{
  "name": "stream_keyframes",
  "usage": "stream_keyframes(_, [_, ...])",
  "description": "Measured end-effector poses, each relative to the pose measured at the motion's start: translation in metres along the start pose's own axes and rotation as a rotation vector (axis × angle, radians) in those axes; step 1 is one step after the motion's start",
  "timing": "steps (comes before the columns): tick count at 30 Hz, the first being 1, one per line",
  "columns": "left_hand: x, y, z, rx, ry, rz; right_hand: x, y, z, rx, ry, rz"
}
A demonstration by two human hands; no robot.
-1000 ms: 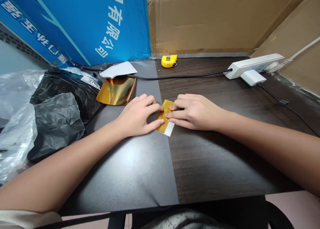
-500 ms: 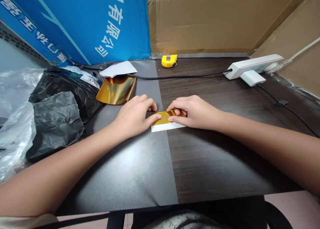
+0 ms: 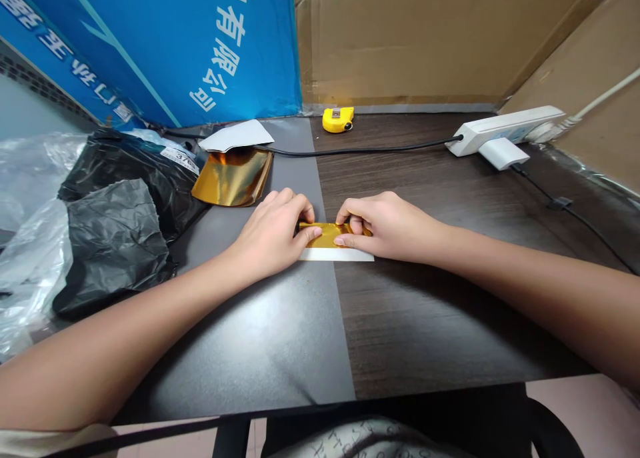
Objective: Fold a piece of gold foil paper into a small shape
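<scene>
Blue printed banner (image 3: pixel 165 45) and corrugated cardboard (image 3: pixel 400 38) wall off the back of a dark woodgrain desk (image 3: pixel 430 325), whose left part is covered by a smooth grey mat (image 3: pixel 250 358). Crumpled black plastic bags (image 3: pixel 113 245) and clear plastic sheeting (image 3: pixel 30 198) heap against the left side. A white power strip (image 3: pixel 505 131) sits near the back right corner, with a black cable (image 3: pixel 365 150) running along the back edge. Nearer the mat's back edge lie a creased gold foil sheet (image 3: pixel 233 178) and a white paper piece (image 3: pixel 237 135), and a yellow tape measure (image 3: pixel 338 119) stands against the cardboard. Across the mat's seam, well back from the near edge, lies a gold-faced strip (image 3: pixel 327 239) with a white band along its near side. The left hand (image 3: pixel 267 235) and right hand (image 3: pixel 390 228) meet over it, their fingers (image 3: pixel 307 238) clamped on its two ends.
</scene>
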State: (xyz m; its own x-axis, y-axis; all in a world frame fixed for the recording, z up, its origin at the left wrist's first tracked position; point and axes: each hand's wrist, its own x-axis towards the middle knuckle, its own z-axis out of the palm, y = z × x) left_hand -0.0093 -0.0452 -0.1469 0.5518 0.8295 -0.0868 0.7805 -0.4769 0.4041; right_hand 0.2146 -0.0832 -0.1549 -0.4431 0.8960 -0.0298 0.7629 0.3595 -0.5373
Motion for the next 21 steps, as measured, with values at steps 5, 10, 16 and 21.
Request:
stream_keyframes(5, [0.0019, -0.0005, 0.0005, -0.037, -0.032, 0.025, -0.0007, -0.0006, 0.0003, -0.014, -0.001, 0.017])
stream_keyframes(10, [0.0023, -0.0019, 0.0007, -0.023, -0.043, 0.011, -0.0019, 0.0025, 0.0032, -0.03, 0.024, -0.031])
stream_keyframes(16, [0.0021, -0.0048, 0.0011, -0.042, -0.01, 0.047, -0.0039, 0.0066, 0.0049, -0.155, 0.008, -0.198])
stream_keyframes(21, [0.0018, -0.0037, 0.0009, -0.032, -0.013, 0.045, -0.004, 0.0069, 0.0045, -0.165, -0.002, -0.216])
